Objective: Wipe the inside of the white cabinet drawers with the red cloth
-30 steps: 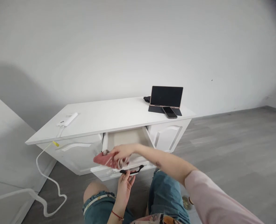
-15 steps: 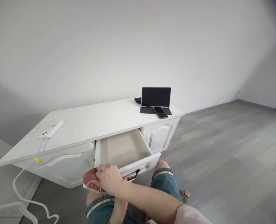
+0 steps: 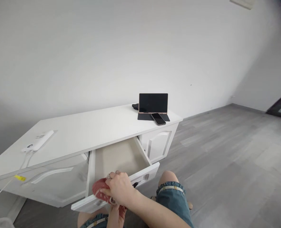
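Left of the drawer (image 3: 121, 155), a white corded device (image 3: 39, 141) is set on the counter (image 3: 71, 129). At the drawer's front-left edge, a red cloth (image 3: 100, 190) is held by the right hand (image 3: 120, 188); it could be pinched if the drawer were pushed in. In front of the drawer, the left hand (image 3: 120, 212) is largely hidden, so its grip cannot be told. The black handle (image 3: 135, 184) is mostly covered.

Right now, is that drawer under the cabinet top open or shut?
Open: the drawer juts out from the white cabinet, its pale inside visible behind the front panel.
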Available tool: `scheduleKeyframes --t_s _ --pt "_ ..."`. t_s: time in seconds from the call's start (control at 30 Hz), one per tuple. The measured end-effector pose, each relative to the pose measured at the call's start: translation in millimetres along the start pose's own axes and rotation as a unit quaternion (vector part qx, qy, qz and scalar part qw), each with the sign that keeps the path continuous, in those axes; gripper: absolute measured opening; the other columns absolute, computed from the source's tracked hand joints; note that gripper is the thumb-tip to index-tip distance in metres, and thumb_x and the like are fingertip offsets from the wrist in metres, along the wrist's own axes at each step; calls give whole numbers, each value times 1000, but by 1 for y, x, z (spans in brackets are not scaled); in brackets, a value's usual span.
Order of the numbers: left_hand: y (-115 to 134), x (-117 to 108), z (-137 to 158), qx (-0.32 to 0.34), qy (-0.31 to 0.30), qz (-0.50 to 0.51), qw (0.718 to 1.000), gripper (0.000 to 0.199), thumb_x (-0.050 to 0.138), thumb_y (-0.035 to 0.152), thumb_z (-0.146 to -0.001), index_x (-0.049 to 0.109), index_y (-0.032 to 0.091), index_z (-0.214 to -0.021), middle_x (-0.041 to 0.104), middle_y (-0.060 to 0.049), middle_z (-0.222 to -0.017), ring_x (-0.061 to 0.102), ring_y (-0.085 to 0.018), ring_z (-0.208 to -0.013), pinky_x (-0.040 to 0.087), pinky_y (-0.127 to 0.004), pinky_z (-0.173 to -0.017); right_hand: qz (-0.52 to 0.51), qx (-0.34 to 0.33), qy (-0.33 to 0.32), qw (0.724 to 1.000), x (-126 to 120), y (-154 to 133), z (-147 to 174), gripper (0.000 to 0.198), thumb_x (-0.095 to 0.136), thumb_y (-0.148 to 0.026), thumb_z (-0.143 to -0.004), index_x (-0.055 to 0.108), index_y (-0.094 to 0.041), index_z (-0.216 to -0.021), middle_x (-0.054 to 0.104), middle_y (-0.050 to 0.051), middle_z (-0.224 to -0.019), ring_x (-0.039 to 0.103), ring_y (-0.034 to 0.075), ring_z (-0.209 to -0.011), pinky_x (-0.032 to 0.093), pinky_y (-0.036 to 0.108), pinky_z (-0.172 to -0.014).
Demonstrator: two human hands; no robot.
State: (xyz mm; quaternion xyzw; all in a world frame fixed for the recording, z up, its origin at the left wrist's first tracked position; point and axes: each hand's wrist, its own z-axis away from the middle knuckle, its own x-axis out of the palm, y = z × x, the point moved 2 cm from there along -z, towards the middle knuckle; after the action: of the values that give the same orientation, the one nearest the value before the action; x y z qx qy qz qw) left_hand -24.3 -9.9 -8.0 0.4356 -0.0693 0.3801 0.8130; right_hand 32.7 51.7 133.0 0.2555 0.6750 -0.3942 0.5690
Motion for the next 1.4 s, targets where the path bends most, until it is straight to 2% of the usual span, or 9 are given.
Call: scheduleKeyframes --t_s 0.17,0.3,0.43,0.53,0.67,0.9,1.1,1.3,1.4 --pt "-1 -1 -6 -34 -1 54 998 30 70 -1 -67 64 23 -84 76 0 -75 75 -22 -74 61 -34 -80 -5 1 16 1000 -9 27 15 55 40 -64 -92 71 -18 -95 70 9 -95 66 25 -90 53 34 -69" --pt "0 3 -1 -38 -24 71 996 22 68 -1 -72 66 18 -83 78 -4 -82 75 -20 -79 59 -33 -89 15 0 -1 1000 -18 64 32 49 45 -61 -92 70 -20 -99 70 8 -98 66 23 -92 49 30 -74" --pt "-3 2 1 -24 -53 80 995 17 74 4 -72 66 16 -82 77 -4 -80 75 -20 -79 59 -32 -86 17 3 -17 1000 -37 119 59 47 46 -60 -92 69 -24 -112 68 7 -97 65 20 -91 45 28 -76" --pt "-4 2 4 -16 -64 86 994 15 75 6 -72 67 15 -81 77 -6 -81 75 -19 -79 60 -30 -81 14 27 -35 999 -53 158 81 41 48 -54 -94 71 -25 -112 68 6 -97 64 19 -92 43 27 -77" --pt "-4 4 7 -2 -67 84 994 14 76 10 -72 68 14 -82 77 -7 -82 74 -18 -81 60 -27 -79 4 63 -49 997 -67 183 98 38 44 -47 -98 70 -27 -117 67 7 -93 62 18 -90 42 26 -75" --pt "-21 -5 -6 65 -69 89 991 20 83 22 -66 68 18 -77 77 -4 -82 74 -19 -80 60 -27 -78 34 55 -69 995 -70 181 96 36 47 -46 -97 74 -25 -106 66 7 -92 62 18 -88 40 26 -73" --pt "-28 -8 -15 82 -39 102 991 29 89 27 -55 70 17 -76 77 -4 -78 74 -20 -75 61 -26 -70 45 30 -56 997 -67 181 94 45 41 -54 -97 70 -21 -108 67 8 -92 63 20 -86 40 28 -71" --pt "-27 -9 -19 70 -23 111 991 35 93 25 -44 72 16 -71 77 -4 -74 73 -20 -71 61 -25 -65 77 -18 -30 996 -50 143 71 42 51 -53 -92 71 -17 -100 70 9 -97 64 24 -95 46 31 -79" --pt "-28 -10 -22 71 -20 115 991 33 92 22 -45 72 16 -70 77 -4 -73 73 -19 -70 61 -24 -62 104 -37 -26 994 -41 117 57 41 55 -52 -91 71 -15 -95 70 10 -98 64 25 -95 49 32 -74"
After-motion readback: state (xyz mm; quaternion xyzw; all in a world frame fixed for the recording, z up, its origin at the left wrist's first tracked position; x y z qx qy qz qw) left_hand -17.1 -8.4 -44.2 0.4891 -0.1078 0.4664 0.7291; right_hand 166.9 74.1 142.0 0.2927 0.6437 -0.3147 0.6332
